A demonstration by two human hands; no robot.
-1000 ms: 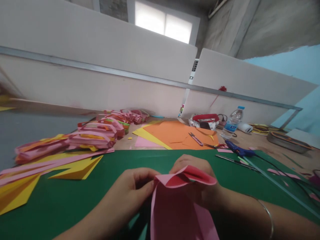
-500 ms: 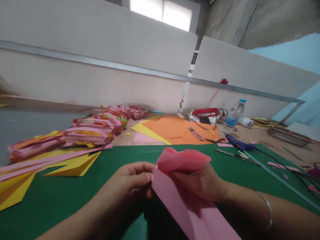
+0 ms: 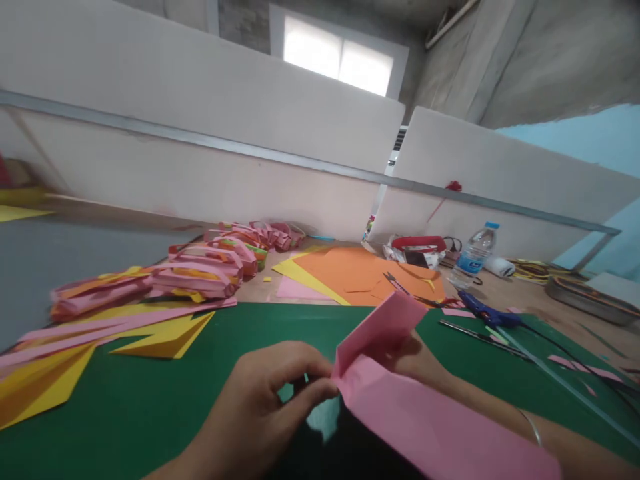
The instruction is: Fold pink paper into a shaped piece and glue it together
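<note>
I hold a long pink paper sheet (image 3: 425, 427) over the green cutting mat (image 3: 150, 400). My left hand (image 3: 260, 407) pinches the sheet at its fold with thumb and fingertips. My right hand (image 3: 420, 360) is mostly hidden behind the sheet and grips its upturned end (image 3: 380, 327), which stands up like a flap. A thin bangle (image 3: 531, 427) shows on my right wrist.
Folded pink and orange paper chains (image 3: 200, 273) and yellow offcuts (image 3: 160, 337) lie to the left. Orange and yellow sheets (image 3: 350, 270), scissors (image 3: 400, 285), a blue glue gun (image 3: 485, 312), a water bottle (image 3: 473, 255) and a metal tray (image 3: 585, 297) sit behind and to the right.
The crumpled, rounded top of the pink sheet has been flattened into a straight upright flap. My left hand has shifted to pinch at the crease. The view has tilted slightly.
</note>
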